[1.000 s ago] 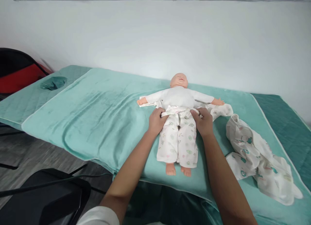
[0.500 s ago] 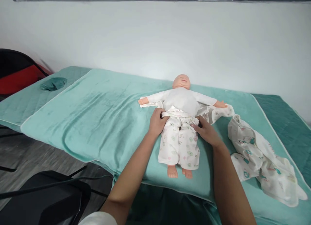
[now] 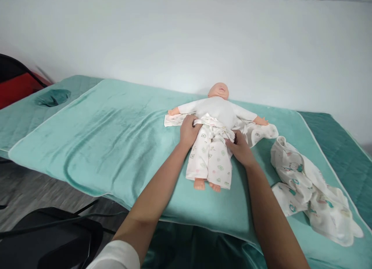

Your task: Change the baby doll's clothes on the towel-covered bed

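Both sides of the patterned trousers (image 3: 213,156), just right of frame centre, are pinched by the left hand (image 3: 189,132) and right hand (image 3: 241,149), thumbs over cloth, fingers partly hidden. Doll (image 3: 217,108) could be skewed if the waist is tugged unevenly.

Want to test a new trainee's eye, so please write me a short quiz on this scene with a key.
1. True or false: the doll lies face down.

2. Which thing do the left hand and the right hand both touch?
a) the doll's head
b) the printed trousers
c) the wall

3. Fill the gap: the crumpled printed cloth lies on the green cover, to the doll's ____ as seen in the picture.

Key:
1. False; it lies face up.
2. b; both hands are at the upper part, near the waist.
3. Right.
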Tool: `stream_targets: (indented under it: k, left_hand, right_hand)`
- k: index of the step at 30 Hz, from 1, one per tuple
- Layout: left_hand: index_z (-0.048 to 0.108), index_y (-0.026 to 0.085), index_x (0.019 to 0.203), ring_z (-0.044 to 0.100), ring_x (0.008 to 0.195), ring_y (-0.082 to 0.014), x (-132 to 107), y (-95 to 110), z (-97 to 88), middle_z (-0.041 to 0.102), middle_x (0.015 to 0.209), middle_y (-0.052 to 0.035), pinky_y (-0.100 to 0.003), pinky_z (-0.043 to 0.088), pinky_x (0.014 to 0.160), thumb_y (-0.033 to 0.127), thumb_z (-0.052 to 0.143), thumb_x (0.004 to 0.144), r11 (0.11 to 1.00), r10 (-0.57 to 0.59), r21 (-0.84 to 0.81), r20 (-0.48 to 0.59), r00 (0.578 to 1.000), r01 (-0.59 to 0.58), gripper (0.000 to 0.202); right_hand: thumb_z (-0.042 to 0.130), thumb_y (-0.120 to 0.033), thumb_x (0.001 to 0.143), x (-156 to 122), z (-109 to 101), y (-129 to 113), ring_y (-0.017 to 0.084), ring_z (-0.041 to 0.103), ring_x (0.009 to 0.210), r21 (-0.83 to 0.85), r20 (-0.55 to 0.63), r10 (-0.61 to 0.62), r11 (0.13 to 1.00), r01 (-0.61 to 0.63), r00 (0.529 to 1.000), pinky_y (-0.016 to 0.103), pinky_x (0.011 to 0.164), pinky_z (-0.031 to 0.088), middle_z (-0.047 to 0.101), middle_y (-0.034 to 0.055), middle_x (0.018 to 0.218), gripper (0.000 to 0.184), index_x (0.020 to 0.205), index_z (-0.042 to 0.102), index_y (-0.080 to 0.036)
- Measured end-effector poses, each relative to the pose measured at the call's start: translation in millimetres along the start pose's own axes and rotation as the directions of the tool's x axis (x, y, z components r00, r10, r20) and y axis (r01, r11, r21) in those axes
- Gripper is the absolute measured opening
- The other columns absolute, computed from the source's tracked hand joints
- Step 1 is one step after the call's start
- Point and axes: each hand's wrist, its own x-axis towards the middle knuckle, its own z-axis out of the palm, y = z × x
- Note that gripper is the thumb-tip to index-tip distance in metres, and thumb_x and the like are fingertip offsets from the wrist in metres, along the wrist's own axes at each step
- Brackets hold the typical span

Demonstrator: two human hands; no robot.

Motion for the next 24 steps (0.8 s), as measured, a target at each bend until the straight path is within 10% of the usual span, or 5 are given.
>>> stream_targets:
  k: [10, 17, 24]
  left_hand:
    - [0.051, 0.022, 0.073, 0.053, 0.088, -0.0187, -41.2, 12.3, -22.9, 0.058, 0.086, -0.0022, -0.032, 0.043, 0.081, 0.013, 0.06, 0.082, 0.987, 0.161, 0.004, 0.061, 0.985, -0.161, 0.016]
    - [0.053, 0.021, 0.071, 0.054, 0.084, -0.0178, -68.4, 16.7, -37.5, 0.06, 0.081, -0.0015, -0.034, 0.043, 0.082, 0.024, 0.062, 0.089, 0.984, 0.18, -0.021, 0.149, 0.972, -0.179, 0.02]
    - [0.053, 0.021, 0.072, 0.051, 0.078, -0.0162, -65.5, 14.8, -34.7, 0.056, 0.077, 0.0002, -0.031, 0.04, 0.074, 0.027, 0.062, 0.091, 0.991, 0.135, -0.036, 0.136, 0.982, -0.131, 0.022]
  right_hand:
    - [0.063, -0.052, 0.077, -0.2, 2.6, 1.1, 0.019, 0.047, 0.077, -0.117, -0.066, 0.051, 0.991, -0.059, 0.997, 0.031, 0.07, 0.039, 0.056, -0.0002, 0.084, 0.041, 0.103, 0.056, -0.021]
    - [0.057, -0.037, 0.074, 2.0, 5.9, -4.7, 0.018, 0.046, 0.074, -0.264, -0.199, -0.122, 0.962, 0.067, 0.972, 0.031, 0.07, 0.037, 0.055, 0.0001, 0.076, 0.016, 0.077, 0.055, -0.021]
    - [0.064, -0.055, 0.083, -34.1, 13.2, -19.5, 0.013, 0.04, 0.059, -0.207, -0.258, -0.047, 0.978, -0.008, 0.965, 0.028, 0.057, 0.031, 0.046, -0.0033, 0.058, 0.041, 0.065, 0.054, -0.02]
